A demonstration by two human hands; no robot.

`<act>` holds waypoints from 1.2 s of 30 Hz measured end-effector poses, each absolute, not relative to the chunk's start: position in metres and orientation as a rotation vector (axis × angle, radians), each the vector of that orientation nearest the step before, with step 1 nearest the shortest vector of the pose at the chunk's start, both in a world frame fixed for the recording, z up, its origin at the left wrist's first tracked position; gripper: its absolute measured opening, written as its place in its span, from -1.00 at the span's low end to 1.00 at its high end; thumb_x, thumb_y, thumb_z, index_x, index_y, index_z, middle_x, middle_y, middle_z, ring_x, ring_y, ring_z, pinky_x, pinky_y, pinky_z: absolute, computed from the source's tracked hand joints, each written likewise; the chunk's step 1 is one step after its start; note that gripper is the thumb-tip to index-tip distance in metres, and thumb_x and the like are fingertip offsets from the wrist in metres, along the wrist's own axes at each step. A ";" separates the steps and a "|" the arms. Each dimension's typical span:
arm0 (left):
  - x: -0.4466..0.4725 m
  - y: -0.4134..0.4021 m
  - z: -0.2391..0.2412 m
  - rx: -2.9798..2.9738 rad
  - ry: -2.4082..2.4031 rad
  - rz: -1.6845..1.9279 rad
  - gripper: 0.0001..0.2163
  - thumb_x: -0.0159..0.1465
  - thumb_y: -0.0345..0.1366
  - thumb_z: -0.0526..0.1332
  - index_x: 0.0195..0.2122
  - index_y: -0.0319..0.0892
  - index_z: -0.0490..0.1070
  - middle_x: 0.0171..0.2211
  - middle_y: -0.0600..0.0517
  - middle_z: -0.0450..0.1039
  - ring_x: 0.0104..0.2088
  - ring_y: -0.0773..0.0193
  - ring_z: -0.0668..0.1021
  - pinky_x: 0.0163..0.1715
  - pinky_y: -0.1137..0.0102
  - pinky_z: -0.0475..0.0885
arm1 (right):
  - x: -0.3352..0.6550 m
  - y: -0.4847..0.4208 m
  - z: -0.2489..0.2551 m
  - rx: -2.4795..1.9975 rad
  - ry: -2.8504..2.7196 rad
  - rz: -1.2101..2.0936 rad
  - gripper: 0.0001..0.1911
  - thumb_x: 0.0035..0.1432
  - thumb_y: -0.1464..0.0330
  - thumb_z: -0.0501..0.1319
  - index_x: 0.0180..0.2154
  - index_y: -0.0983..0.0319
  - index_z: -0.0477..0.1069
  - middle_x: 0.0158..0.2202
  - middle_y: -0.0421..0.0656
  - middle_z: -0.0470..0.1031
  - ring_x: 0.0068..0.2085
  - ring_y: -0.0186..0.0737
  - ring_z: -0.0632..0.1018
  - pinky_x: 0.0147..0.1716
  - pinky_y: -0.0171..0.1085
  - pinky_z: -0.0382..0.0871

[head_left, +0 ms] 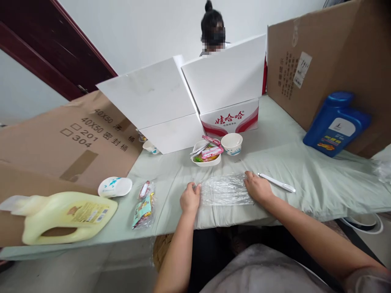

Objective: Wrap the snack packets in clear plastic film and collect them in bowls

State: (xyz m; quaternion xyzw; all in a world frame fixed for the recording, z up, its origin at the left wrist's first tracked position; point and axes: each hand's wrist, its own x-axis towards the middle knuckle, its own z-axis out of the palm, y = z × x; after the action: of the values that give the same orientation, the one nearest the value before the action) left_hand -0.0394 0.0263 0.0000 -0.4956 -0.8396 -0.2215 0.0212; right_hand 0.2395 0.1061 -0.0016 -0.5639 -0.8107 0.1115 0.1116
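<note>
A clear, crinkled plastic bag (224, 190) lies flat near the front edge of the table. My left hand (190, 198) pinches its left side between thumb and fingers. At the opposite side, my right hand (257, 186) has its fingers closed over the bag's edge. Just right of that hand rests a slim white utility knife (276, 182). Beyond the bag stand a white tub (207, 163) heaped with small wrapped packets (211, 151) and a white paper bowl (231, 145) with a blue pattern.
White box panels (171, 97) stand behind the tub. Brown cartons flank the table, one at left (91, 134), one at right (317, 53). A yellow jug (82, 215), a tipped paper bowl (115, 186), a bag of snacks (144, 208) and a blue bottle (336, 124) surround the workspace. A person sits opposite.
</note>
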 end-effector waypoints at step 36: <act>-0.047 -0.057 0.005 -2.434 -1.884 -0.792 -0.82 0.27 -0.44 0.07 -0.30 -0.11 0.45 -0.14 -0.04 0.54 0.06 0.11 0.49 0.02 0.15 0.46 | 0.326 0.043 -0.010 -0.756 -2.577 0.373 -0.65 0.25 0.22 0.19 0.05 0.16 0.40 0.05 -0.05 0.48 0.15 -0.01 0.40 0.10 0.00 0.29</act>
State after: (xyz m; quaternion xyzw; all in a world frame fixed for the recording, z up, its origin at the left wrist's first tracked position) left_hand -0.0471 -0.0569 0.0050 -0.7658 -0.5925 -0.2493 -0.0183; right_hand 0.3257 0.0428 -0.0102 -0.2723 -0.9285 0.1346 0.2135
